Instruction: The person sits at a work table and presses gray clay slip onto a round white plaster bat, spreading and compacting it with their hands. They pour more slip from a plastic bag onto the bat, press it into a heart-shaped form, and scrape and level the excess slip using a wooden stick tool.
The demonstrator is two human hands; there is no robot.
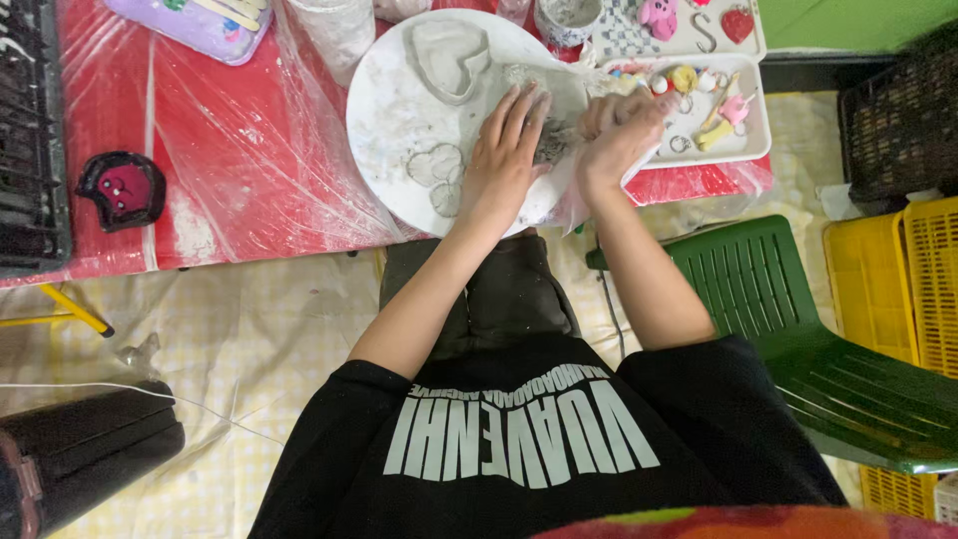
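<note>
A round white board smeared with grey clay lies on a red table covered in clear plastic. A heart-shaped clay ring sits at the board's far side, and flat heart outlines lie nearer me. My left hand rests flat on the board, fingers spread. My right hand is curled around a lump of grey clay at the board's right edge. Both hands are dusted with clay.
A white tray of small colourful charms sits right of the board. A dark red-faced dish lies at the left. A green plastic chair and yellow crates stand at right; a black case is on the floor.
</note>
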